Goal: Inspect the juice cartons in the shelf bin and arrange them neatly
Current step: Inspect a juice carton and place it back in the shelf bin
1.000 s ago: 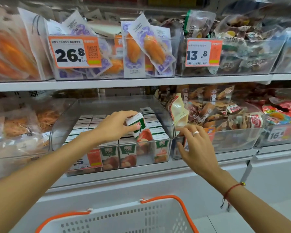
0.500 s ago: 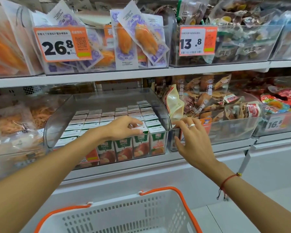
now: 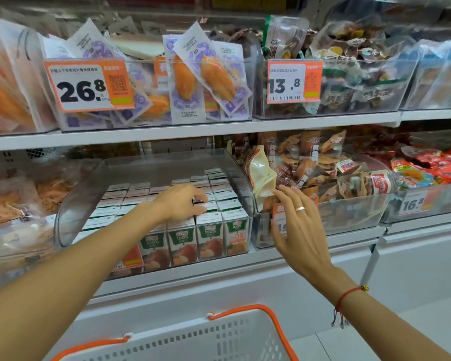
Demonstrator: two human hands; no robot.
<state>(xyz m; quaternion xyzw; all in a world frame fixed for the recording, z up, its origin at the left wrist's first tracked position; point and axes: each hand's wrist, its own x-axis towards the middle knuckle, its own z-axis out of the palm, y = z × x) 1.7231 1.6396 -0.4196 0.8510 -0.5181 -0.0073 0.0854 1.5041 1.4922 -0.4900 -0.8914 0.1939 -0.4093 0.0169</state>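
Clear plastic forms the shelf bin [image 3: 71, 212] at frame centre, where juice cartons [image 3: 182, 239] are packed upright in rows. Carton tops are touched by the left hand [image 3: 181, 201], fingers loosely bent. The right hand [image 3: 298, 225] is held released, fingers spread, beside the bin's right wall.

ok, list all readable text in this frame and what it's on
"26.8": orange price tag on the upper left bin.
"13.8": price tag on the upper middle bin.
"16.8": price tag on the lower right bin.
"100%": juice cartons, front row.
"08": rightmost carton.
Chinese print, QR codes and snack packet labels: too small or blurred to read.
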